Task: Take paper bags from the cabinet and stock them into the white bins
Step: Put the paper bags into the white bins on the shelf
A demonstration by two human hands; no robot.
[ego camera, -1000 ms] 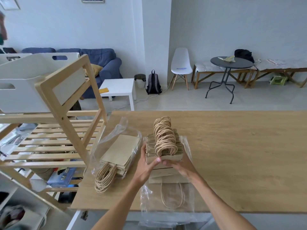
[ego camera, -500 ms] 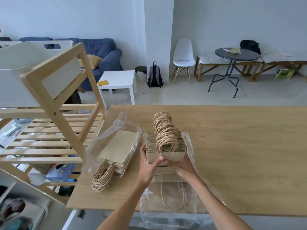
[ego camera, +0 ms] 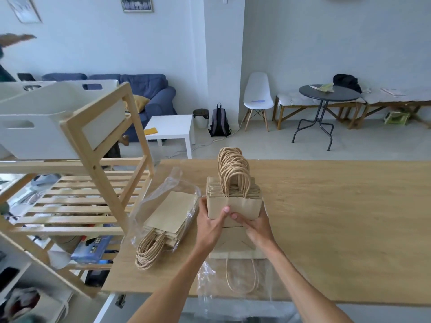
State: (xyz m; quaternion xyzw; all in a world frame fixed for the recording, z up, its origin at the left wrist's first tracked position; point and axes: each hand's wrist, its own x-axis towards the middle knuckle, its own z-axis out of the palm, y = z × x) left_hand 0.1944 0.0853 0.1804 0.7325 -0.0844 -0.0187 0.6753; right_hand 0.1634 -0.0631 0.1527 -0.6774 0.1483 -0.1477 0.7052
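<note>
Upright, tan bag stack, looped handles.

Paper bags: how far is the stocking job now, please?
Done: bags are out on the wooden table. In hand: the left hand and right hand grip an upright stack of bags. Left: that stack, the wrapped pack and one flat bag must reach the white bins.

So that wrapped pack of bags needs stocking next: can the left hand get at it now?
Probably not yet: the left hand grips the upright bag stack. The wrapped pack lies unobstructed beside it.
</note>
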